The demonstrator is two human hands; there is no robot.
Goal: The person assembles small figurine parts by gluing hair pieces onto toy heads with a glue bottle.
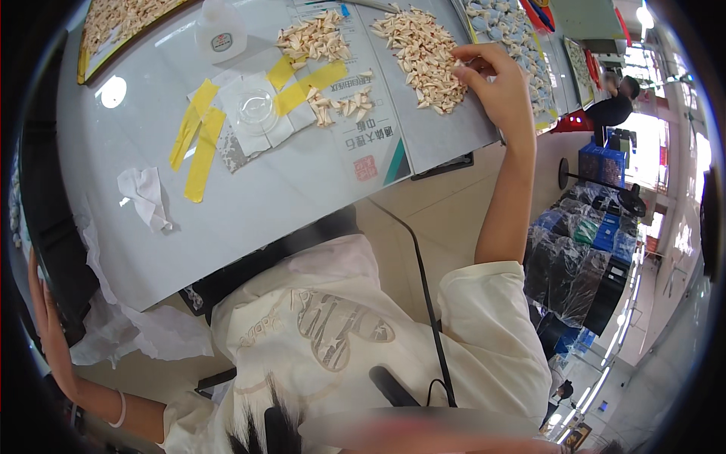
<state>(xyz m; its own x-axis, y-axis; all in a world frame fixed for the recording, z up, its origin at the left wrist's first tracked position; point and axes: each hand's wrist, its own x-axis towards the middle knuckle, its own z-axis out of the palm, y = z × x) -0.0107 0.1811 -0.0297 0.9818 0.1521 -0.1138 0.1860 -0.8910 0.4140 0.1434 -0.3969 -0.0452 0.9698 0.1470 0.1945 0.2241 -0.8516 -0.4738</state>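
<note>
At the right edge of a large pile of small cream-coloured pointed pieces (423, 57), my right hand (491, 76) is bent with thumb and forefinger closed in a pinch. Between the fingertips a small cream piece shows in part. My left arm reaches out to the far left, and my left hand (39, 291) is at the picture's rim beside a dark object (60, 257). Its fingers are too dim and cut off to make out. A second, smaller heap of the same pieces (318, 38) and a few scattered ones (340, 104) lie to the left of the large pile.
A clear round dish (257, 111) sits on white paper among yellow tape strips (203, 159). Nearby are a crumpled tissue (145, 198) and a white bottle (219, 34). Trays of pieces stand at the far left (113, 30) and right (529, 64). A black cable (420, 265) hangs down.
</note>
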